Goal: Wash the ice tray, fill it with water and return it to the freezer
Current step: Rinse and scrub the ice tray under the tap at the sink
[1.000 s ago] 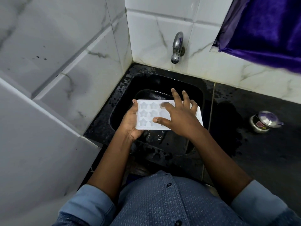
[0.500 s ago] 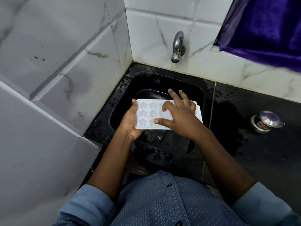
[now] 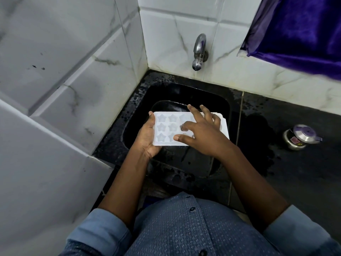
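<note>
Ice tray [image 3: 166, 143] first: it is white, with star-shaped cells, and I hold it roughly flat over the middle of the sink, clear of the counter. Everything else, biggest down: white marble-veined tiled walls [image 3: 55, 80] fill the left side and the back, meeting in a corner behind the sink's far left corner. The black counter [image 3: 304, 172] runs to the right along the back wall, wet and speckled near the sink. A purple cloth [image 3: 299, 28] hangs against the back wall above the counter's far right part. My blue patterned shirt [image 3: 193, 230] fills the bottom, its cuffs high on both forearms. The black sink [image 3: 212, 100] is set into the counter's left end, close against the left wall. A dark rounded vessel [image 3: 166, 106] lies in it under the tray's far edge; I cannot tell what it is. My left hand [image 3: 147, 139] grips the tray's left end, thumb on the top rim, the rest curled underneath out of sight. My right hand [image 3: 204, 137] lies on the tray's right half, its fingers [image 3: 186, 125] spread apart and gripping nothing, tips touching the cells, the forefinger bent down into one. A small steel pot [image 3: 300, 136] with its lid on stands on the counter well right of the sink. The steel tap [image 3: 199, 50] juts from the back wall above the sink's far edge.
</note>
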`<move>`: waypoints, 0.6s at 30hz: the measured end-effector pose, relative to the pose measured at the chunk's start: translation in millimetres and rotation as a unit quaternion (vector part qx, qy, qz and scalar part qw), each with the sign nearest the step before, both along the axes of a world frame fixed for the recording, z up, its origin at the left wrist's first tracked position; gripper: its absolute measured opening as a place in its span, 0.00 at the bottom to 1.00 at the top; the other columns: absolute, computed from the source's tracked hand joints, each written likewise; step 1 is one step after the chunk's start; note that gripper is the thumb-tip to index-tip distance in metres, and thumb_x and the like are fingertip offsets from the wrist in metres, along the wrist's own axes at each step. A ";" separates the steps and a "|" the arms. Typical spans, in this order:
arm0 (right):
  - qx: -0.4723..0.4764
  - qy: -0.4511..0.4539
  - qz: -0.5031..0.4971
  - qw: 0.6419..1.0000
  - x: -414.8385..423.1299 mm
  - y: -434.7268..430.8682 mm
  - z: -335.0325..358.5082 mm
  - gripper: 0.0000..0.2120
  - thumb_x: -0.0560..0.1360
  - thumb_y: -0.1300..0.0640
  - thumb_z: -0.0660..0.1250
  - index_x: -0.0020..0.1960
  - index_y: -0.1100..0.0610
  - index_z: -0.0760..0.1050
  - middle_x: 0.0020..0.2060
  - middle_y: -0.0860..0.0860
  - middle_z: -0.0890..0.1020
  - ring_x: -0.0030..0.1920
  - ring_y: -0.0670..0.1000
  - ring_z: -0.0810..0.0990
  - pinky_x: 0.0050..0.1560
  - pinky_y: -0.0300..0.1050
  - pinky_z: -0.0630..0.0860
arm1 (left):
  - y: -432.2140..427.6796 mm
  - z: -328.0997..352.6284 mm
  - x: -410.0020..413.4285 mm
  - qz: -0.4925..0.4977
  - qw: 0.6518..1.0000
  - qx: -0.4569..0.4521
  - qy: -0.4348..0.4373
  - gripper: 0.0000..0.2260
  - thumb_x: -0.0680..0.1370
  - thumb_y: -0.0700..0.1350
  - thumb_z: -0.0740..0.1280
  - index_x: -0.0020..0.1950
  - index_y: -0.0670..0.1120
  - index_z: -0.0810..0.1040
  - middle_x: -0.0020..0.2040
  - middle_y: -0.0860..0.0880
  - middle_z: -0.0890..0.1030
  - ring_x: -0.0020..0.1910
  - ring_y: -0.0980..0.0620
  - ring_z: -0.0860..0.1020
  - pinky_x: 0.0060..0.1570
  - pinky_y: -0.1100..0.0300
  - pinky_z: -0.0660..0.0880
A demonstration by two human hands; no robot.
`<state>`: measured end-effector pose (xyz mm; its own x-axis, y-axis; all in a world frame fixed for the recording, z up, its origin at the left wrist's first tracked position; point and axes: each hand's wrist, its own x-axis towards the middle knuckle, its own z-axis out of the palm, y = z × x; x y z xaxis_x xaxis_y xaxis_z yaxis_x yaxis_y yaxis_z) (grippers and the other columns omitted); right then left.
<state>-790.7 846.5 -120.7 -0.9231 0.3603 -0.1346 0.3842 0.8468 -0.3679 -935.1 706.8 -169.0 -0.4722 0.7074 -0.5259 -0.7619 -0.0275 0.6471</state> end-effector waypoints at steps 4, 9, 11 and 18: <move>0.007 -0.008 0.002 1.000 -1.3 1.1 1.3 0.26 0.77 0.26 0.59 0.60 0.43 0.81 0.85 0.49 0.47 0.83 0.57 0.38 0.77 0.62 0.40 | 1.1 -0.3 1.6 -0.002 1.000 -0.007 0.002 0.36 0.84 0.69 0.51 0.72 0.41 0.77 0.67 0.36 0.82 0.63 0.37 0.83 0.60 0.41 0.81; -0.005 -0.005 0.007 1.000 1.1 -0.1 -2.3 0.27 0.77 0.27 0.61 0.66 0.43 0.76 0.85 0.49 0.48 0.84 0.57 0.39 0.78 0.64 0.42 | 3.1 4.8 -0.9 0.001 1.000 -0.002 -0.003 0.36 0.85 0.69 0.50 0.71 0.41 0.78 0.65 0.36 0.83 0.61 0.37 0.85 0.52 0.44 0.84; -0.010 0.020 0.004 1.000 4.0 -1.9 -4.1 0.26 0.77 0.29 0.62 0.65 0.45 0.72 0.85 0.49 0.49 0.84 0.56 0.40 0.78 0.63 0.43 | 3.5 5.7 -2.1 0.008 1.000 -0.002 -0.005 0.35 0.85 0.69 0.50 0.70 0.41 0.78 0.64 0.37 0.84 0.59 0.38 0.86 0.49 0.45 0.85; 0.025 0.022 0.023 0.999 8.2 -7.1 -7.6 0.33 0.71 0.22 0.48 0.57 0.42 0.78 0.85 0.50 0.47 0.84 0.58 0.37 0.77 0.63 0.41 | 4.2 4.4 -7.4 0.021 1.000 -0.006 -0.004 0.36 0.85 0.69 0.51 0.71 0.40 0.78 0.65 0.36 0.84 0.60 0.36 0.85 0.50 0.42 0.84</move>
